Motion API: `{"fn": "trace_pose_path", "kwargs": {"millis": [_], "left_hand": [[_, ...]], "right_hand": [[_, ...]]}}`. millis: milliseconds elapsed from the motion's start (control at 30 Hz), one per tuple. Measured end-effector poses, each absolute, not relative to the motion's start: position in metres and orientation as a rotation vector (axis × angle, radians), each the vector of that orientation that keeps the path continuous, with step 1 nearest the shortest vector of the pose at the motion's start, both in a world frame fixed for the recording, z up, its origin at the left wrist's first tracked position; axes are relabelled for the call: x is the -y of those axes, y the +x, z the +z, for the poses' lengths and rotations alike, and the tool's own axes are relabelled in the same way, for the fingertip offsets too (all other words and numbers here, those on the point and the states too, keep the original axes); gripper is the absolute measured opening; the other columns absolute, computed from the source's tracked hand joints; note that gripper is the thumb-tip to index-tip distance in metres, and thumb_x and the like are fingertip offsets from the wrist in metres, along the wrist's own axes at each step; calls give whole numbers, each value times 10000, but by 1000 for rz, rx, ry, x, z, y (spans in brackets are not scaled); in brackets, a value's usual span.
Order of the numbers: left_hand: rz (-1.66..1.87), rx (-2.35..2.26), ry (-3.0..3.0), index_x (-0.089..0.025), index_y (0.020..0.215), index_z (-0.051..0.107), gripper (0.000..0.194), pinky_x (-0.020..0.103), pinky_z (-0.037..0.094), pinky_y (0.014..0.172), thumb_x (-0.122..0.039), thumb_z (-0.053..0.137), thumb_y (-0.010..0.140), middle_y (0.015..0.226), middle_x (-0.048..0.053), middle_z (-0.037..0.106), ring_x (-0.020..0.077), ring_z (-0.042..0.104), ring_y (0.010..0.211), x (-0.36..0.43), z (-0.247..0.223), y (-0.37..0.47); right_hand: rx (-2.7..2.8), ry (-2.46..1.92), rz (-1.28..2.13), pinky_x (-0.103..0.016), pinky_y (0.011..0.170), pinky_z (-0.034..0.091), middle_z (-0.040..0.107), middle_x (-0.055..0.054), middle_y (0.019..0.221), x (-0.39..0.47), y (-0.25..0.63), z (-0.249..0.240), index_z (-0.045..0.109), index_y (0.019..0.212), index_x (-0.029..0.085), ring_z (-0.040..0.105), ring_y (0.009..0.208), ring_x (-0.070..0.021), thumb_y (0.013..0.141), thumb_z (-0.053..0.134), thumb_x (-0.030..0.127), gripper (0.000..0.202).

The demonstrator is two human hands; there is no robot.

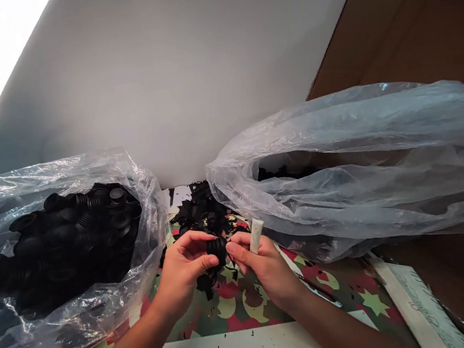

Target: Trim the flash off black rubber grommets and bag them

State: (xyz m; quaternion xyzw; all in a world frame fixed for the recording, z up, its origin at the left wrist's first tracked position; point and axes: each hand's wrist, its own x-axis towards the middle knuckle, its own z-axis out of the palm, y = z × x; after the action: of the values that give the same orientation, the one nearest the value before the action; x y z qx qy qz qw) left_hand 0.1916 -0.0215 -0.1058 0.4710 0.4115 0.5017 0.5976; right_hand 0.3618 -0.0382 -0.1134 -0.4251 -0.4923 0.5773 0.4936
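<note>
Left fingers (203, 262) pinching black ribbed part (215, 247), held over patterned tabletop (209, 324) between left bag (148, 197) and right bag (376, 191), right fingers (241, 253) gripping pale stick (257, 236), tips at part's right edge, black scraps (198, 208) beyond.

Overexposed lamp (7, 57) at upper left, dim cardboard (420, 24) at right, glints on left plastic bag (148, 197)

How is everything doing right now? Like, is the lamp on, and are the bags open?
Long white tube lamp: on
Clear plastic bag on the left: open, heaped with black pieces
Clear plastic bag on the right: open, something black inside
Ribbed black cylindrical piece: held
Left hand: gripping that piece
Pale stick-like handle: tilted up, held
Right hand: gripping the handle
</note>
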Motion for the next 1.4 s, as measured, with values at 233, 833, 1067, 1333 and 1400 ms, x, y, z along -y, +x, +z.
{"fn": "trace_pose_path", "kwargs": {"millis": [233,833,1067,1333,1400], "left_hand": [[1204,-1115,1316,-205,977,757,448,255,510,676,-243,928,565,858,21,694,168,614,761,22,-102,189],[712,-1159,1763,-271,1528,409,825,248,376,631,-168,680,756,783,-59,550,134,465,654,25,-97,180],[651,-1121,1937,-296,1595,298,930,208,422,598,-52,521,726,812,-43,685,122,544,611,28,-95,182],[563,-1126,2128,-280,1511,467,807,380,528,946,-31,548,748,1258,77,729,249,688,1066,27,-91,176],[558,-1132,2125,-263,1431,565,712,382,524,972,-31,562,757,1323,83,707,260,683,1126,26,-89,175]], "right_hand": [[1253,-1099,1225,-244,486,326,427,65,493,35,363,-117,558,638,207,391,480,-109,816,671,542,396],[1825,-862,516,-283,763,560,676,-57,1083,24,382,-126,629,1105,240,658,974,-174,933,429,85,306],[2353,-969,229,-309,758,528,689,-73,1035,21,380,-129,631,1115,192,672,865,-199,1004,548,211,140],[2551,-952,-52,-306,659,409,683,-36,886,20,377,-129,647,1030,188,537,672,-182,981,545,107,138],[2564,-947,10,-296,667,388,675,-24,854,19,377,-129,636,955,188,530,683,-173,972,522,70,165]]}}
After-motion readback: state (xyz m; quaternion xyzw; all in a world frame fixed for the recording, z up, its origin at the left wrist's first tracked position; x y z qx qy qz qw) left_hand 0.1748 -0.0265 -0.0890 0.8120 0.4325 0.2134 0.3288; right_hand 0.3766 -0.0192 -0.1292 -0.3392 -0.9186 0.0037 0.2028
